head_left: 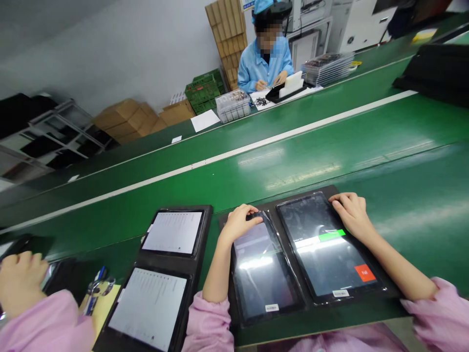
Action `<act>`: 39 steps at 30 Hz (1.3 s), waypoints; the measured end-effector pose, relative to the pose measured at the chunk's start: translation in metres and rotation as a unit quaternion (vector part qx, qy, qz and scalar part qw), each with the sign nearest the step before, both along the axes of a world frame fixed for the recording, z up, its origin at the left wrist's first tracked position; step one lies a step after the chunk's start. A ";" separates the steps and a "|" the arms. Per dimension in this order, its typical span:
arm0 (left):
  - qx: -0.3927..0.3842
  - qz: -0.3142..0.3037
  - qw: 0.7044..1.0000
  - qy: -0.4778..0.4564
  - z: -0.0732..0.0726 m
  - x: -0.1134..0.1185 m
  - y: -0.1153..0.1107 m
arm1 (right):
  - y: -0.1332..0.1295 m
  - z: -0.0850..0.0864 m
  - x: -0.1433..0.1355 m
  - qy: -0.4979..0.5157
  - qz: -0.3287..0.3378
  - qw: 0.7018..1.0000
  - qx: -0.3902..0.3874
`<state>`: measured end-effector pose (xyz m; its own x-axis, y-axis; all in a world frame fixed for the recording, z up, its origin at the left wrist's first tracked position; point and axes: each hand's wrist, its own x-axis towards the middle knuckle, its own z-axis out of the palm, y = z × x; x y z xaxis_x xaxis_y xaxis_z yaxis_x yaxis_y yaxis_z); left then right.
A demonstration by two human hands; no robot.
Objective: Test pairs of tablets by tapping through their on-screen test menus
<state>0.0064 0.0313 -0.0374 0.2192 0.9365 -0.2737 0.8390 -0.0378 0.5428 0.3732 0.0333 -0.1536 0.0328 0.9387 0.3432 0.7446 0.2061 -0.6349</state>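
Two tablets lie side by side in a black foam tray before me. Over the top end of the left tablet is my left hand, its fingers bent at the upper edge and the thumb stretched apart over the screen. The right tablet shows a green bar, a white bar and a red square on a dark screen. At its upper right corner rests my right hand, fingers loosely bent against the tray's edge. Neither hand lifts anything. Both tablets carry a small white label at the lower end.
Left of me, another tray holds two tablets with white screens. A neighbour's hand is at far left, near pens on yellow paper. Across the green bench, a person in blue sits by stacked clear trays.
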 end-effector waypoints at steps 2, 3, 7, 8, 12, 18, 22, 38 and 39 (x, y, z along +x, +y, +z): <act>0.008 0.028 1.000 -0.010 -0.004 0.003 0.002 | 0.001 -0.002 0.001 -0.007 0.004 1.000 0.007; 0.011 0.031 0.999 -0.010 -0.005 0.005 0.003 | 0.001 -0.003 0.002 -0.010 0.006 1.000 0.008; 0.013 0.004 1.000 0.016 -0.006 0.003 0.005 | 0.002 -0.004 0.002 -0.012 0.005 1.000 0.004; 0.008 -0.010 1.000 0.019 -0.005 0.000 0.004 | 0.002 -0.004 0.002 -0.008 0.007 1.000 0.004; -0.026 -0.113 0.993 0.030 0.002 -0.011 -0.003 | 0.002 0.001 0.001 0.015 0.012 1.000 0.005; -0.002 -0.086 0.994 0.073 0.001 -0.003 -0.002 | 0.001 0.007 0.005 0.029 0.024 0.999 0.005; 0.036 0.015 0.999 0.034 0.001 0.003 0.005 | 0.000 0.003 0.010 0.030 -0.003 1.000 0.001; -0.038 -0.179 0.980 0.076 0.016 0.038 -0.025 | 0.000 -0.009 0.013 0.028 -0.059 0.998 -0.022; -0.035 -0.173 0.981 0.082 0.017 0.038 -0.024 | 0.000 -0.009 0.012 0.031 -0.060 0.997 -0.027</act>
